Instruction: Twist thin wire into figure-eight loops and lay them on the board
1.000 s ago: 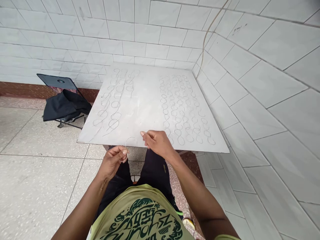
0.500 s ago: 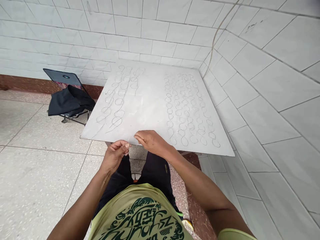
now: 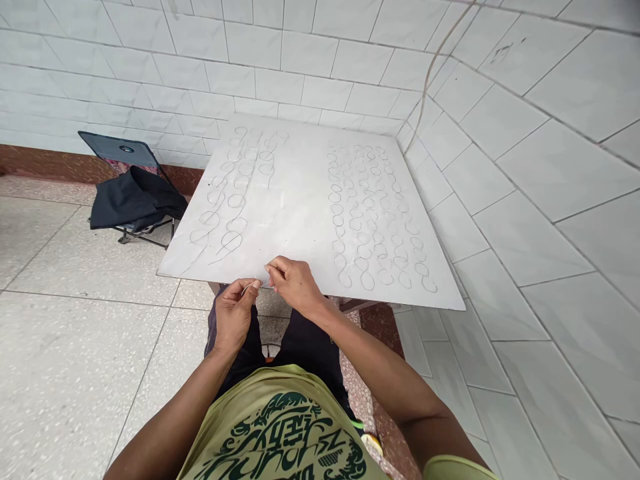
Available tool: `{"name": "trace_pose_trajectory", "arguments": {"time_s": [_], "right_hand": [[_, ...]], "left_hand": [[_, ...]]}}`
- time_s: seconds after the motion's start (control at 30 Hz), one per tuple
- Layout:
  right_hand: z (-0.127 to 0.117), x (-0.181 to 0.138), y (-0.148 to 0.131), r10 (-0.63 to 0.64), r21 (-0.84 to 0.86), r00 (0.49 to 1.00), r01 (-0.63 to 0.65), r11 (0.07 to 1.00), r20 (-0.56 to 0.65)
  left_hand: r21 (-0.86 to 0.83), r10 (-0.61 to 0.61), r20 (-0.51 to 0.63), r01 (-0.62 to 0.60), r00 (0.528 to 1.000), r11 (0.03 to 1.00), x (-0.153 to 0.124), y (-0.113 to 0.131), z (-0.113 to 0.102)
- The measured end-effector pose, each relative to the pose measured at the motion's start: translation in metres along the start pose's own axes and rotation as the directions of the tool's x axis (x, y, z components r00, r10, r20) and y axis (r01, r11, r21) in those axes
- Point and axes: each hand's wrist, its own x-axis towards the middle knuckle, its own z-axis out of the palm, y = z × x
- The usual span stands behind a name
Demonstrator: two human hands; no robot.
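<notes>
At the near edge of the board (image 3: 295,200), left hand (image 3: 234,313) and right hand (image 3: 295,283) pinch a thin wire (image 3: 265,285) between them.

Metallic wire (image 3: 265,285), smooth glossy tabletop (image 3: 295,207)

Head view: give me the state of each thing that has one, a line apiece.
Left hand: closed, pinching the wire
Right hand: closed, apparently pinching the wire too
Wire: bent, off the board
White board: flat, face up
Left-side looped wires: lying on it, some overlapping
Right-side looped wires: laid in rows
Folding chair: unfolded
Dark cloth: draped over its seat
</notes>
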Motion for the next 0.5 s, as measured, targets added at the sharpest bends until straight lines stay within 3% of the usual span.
{"name": "trace_pose_trajectory", "arguments": {"time_s": [0.17, 0.33, 0.5], "right_hand": [[0.007, 0.000, 0.002, 0.076, 0.142, 0.997, -0.074, 0.987, -0.013], [0.006, -0.001, 0.008, -0.067, -0.041, 0.997, 0.065, 0.997, -0.043], [-0.001, -0.002, 0.010, -0.063, -0.045, 0.997, 0.062, 0.997, -0.033]], "left_hand": [[0.015, -0.008, 0.049, 0.007, 0.999, 1.000, 0.000, 0.003, -0.001], [-0.058, -0.071, 0.098, 0.077, 0.993, 0.995, 0.002, 0.005, 0.000], [-0.127, -0.143, 0.149, 0.163, 0.978, 0.978, 0.003, 0.008, -0.001]]}}
